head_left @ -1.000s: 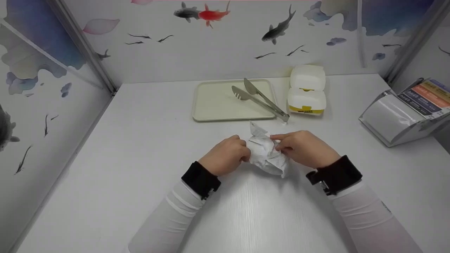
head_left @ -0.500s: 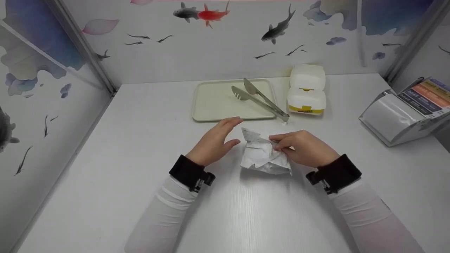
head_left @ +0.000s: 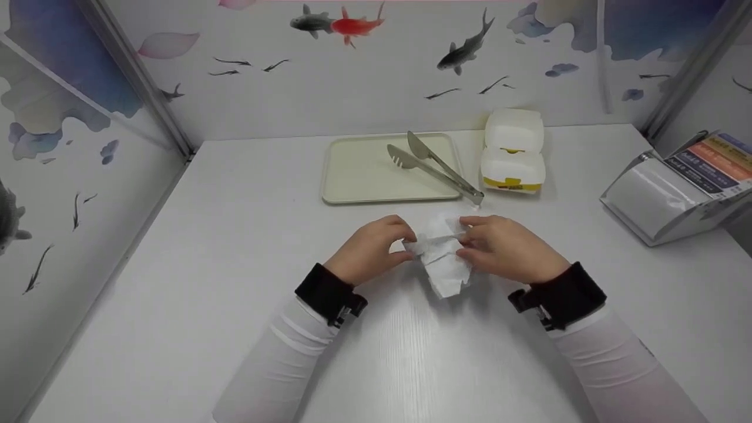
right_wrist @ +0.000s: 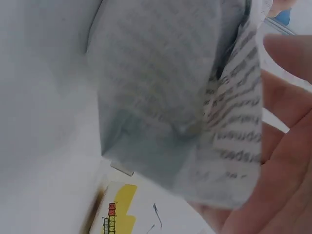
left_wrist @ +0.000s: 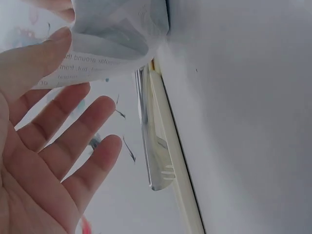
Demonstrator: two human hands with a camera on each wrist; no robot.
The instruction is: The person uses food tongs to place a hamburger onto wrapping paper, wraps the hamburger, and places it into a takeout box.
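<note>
Between the two hands, a white, folded and creased sheet of wrapping paper [head_left: 447, 267] stands just over the white table. Rows of printed text show on the paper [right_wrist: 156, 63] in the right wrist view; whether it encloses anything is hidden. My left hand [head_left: 373, 249] pinches its left edge. In the left wrist view the thumb and index finger of the left hand [left_wrist: 53, 141] meet at the paper, while the other fingers are spread apart. On the opposite side, my right hand [head_left: 511, 249] holds the paper, its thumb in front and several fingers partly behind.
Behind the paper lies a cream tray [head_left: 352, 176], with metal tongs [head_left: 437, 170] resting across its right side. A white and yellow clamshell box [head_left: 513, 150] stands open right of the tray. Farther right is a holder [head_left: 675, 188] with colored packets. Printed walls enclose the table.
My left hand let go of the paper, opened away to the left, then came back and took its edge. The paper has been turned and folded narrower; my right hand stayed on it.
</note>
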